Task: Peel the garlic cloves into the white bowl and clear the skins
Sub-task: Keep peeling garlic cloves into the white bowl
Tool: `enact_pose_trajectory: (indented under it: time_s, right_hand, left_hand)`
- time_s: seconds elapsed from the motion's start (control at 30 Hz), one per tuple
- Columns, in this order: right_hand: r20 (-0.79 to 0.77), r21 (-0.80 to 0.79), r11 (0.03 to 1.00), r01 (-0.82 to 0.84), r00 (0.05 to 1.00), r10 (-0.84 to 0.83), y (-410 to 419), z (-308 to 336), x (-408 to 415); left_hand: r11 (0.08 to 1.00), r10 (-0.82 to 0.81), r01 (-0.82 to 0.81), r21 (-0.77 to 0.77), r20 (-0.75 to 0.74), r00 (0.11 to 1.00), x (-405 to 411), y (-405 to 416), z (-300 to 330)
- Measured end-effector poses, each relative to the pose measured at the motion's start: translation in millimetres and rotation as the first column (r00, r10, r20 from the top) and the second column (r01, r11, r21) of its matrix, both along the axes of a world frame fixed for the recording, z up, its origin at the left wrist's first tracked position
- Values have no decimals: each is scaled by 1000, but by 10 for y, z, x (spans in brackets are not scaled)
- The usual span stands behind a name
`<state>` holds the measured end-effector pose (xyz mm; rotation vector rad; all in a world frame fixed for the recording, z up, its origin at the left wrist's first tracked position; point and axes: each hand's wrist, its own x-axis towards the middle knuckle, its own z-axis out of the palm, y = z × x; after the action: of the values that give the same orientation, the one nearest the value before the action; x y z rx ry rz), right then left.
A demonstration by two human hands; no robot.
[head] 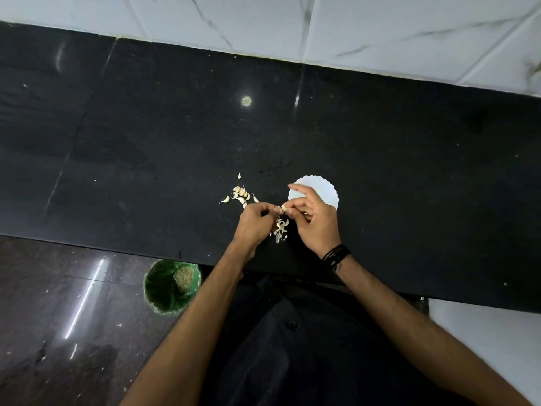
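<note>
1. Here, my right hand (314,221) pinches a garlic clove (282,209) at its fingertips, and my left hand (254,222) meets it from the other side, fingers curled in on the clove or its skin; which of the two, I cannot tell.
2. The clove sits between the two hands, too small for me to judge its long axis.
3. The white bowl (320,189) lies just beyond my right hand, toward the worktop's back edge, so that hand is the nearer one for the drop.
4. Loose skins (281,230) lie under the hands, near the worktop's front edge.
5. The unpeeled cloves (241,193) lie just beyond my left hand.
6. A green bin (171,287) stands on the floor below the front edge, on my left.
</note>
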<state>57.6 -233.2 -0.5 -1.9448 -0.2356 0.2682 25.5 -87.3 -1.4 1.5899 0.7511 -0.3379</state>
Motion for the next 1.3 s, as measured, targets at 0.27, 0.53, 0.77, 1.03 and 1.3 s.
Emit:
enact_pose_trajectory:
  time_s: [0.27, 0.53, 0.77, 1.03, 1.3]
  right_hand:
    - [-176, 67, 996, 57, 983, -45, 42, -27, -22]
    - [-312, 152, 972, 181, 942, -127, 93, -9, -60]
    - [-280, 134, 974, 183, 950, -140, 136, 30, -134]
    - [-434, 259, 905, 336, 878, -202, 180, 17, -189]
    - [-485, 295, 835, 465, 826, -289, 122, 100, -213]
  left_hand:
    - [997, -14, 20, -80, 78, 997, -14, 26, 52]
    - [997, -73, 72, 16, 127, 989, -57, 63, 1]
    - [997, -74, 69, 33, 173, 982, -86, 94, 46]
    - [996, -74, 67, 59, 136, 988, -103, 151, 2]
    - [988, -53, 38, 151, 98, 994, -156, 169, -45]
